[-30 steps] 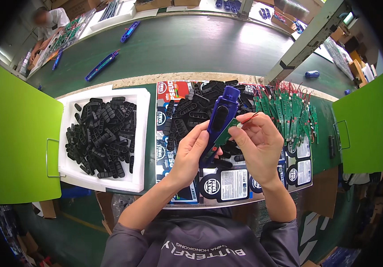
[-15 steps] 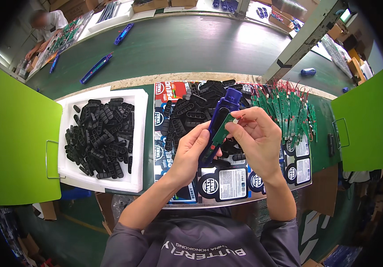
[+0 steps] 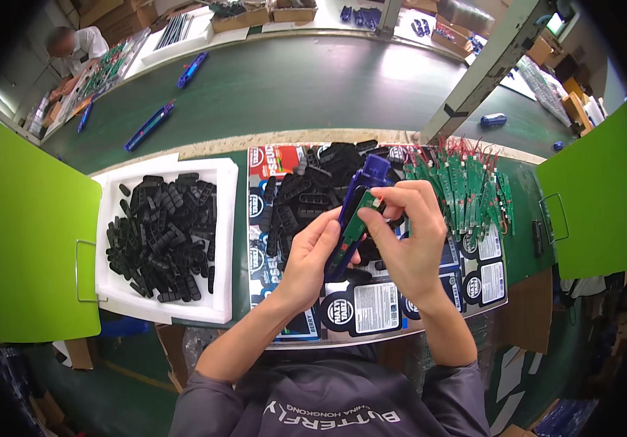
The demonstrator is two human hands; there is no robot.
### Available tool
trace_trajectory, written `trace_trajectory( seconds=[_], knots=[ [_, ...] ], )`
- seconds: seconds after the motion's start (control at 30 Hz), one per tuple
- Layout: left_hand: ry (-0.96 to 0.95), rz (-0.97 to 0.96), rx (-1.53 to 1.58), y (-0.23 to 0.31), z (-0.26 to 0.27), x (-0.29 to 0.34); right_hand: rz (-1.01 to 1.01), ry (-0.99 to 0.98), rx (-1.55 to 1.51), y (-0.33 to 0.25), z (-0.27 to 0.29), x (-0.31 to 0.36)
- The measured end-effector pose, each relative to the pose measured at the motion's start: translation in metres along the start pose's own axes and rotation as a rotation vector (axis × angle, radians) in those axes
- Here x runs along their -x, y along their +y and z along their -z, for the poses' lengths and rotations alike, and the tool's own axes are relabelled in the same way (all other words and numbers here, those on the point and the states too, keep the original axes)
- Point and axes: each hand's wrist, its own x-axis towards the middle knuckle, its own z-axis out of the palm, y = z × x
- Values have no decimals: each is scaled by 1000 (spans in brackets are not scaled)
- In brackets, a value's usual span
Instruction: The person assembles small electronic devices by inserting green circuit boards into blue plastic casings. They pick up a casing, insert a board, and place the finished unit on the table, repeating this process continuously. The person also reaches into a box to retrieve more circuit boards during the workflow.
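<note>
My left hand is closed around a long blue plastic housing, tilted with its far end up and to the right. A narrow green circuit board lies along the open face of the housing. My right hand pinches the board's upper end between thumb and fingers, near a small white connector and red wires. Beneath both hands spreads a heap of black rubber button strips on a printed sheet. To the right of my right hand lies a pile of green circuit boards with red wires.
A white foam tray at the left holds many black button strips. Green panels flank the bench on both sides. Beyond is a dark green conveyor belt with several blue housings. A metal post rises at the right. A person works at far left.
The right thumb and fingers have shifted slightly down and left, bringing the board's upper end closer against the housing. The whole view has shifted a little.
</note>
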Motion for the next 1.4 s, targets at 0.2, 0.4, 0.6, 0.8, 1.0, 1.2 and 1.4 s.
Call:
trace_trajectory(
  seconds=[0.2,0.4,0.6,0.8,1.0,1.2,1.4],
  knots=[
    [-7,-41,-100,-6,2,1,-57,61,-37,3,-12,4],
    [-2,-73,-132,-2,-5,3,-8,117,7,7,-14,5],
    [-20,-98,-221,-4,-7,4,-168,147,-224,21,-22,13],
    [-15,-96,-269,-3,-7,3,-297,100,-363,19,-20,8],
    [1,-91,-297,-5,-2,3,-318,73,-358,19,-21,9],
    [31,-115,-352,-5,2,3,-336,31,-407,21,-22,9],
    [134,-184,-438,46,10,-8,-300,73,-435,57,6,1]
  ],
)
